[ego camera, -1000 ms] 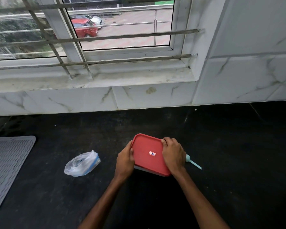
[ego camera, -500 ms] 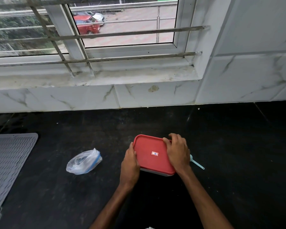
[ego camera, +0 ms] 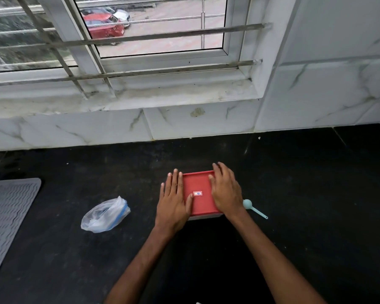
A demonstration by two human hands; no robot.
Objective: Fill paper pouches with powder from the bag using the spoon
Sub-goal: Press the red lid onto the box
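Spoon point(ego camera: 248, 204) lies beside red box point(ego camera: 199, 184) — left hand point(ego camera: 173, 205), right hand point(ego camera: 226, 191) flat atop.

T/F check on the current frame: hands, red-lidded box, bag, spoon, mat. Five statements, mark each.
1. The left hand and the right hand rest with straight fingers on the red square plastic lid. True.
2. The right hand holds the pale blue plastic spoon. False: the spoon lies on the black countertop beside the right wrist.
3. The clear plastic bag lies left of the lid, apart from it. True.
4. The red lid lies upside down on the countertop. False: it sits on the white box.
5. The grey ribbed mat is at the far right. False: far left.
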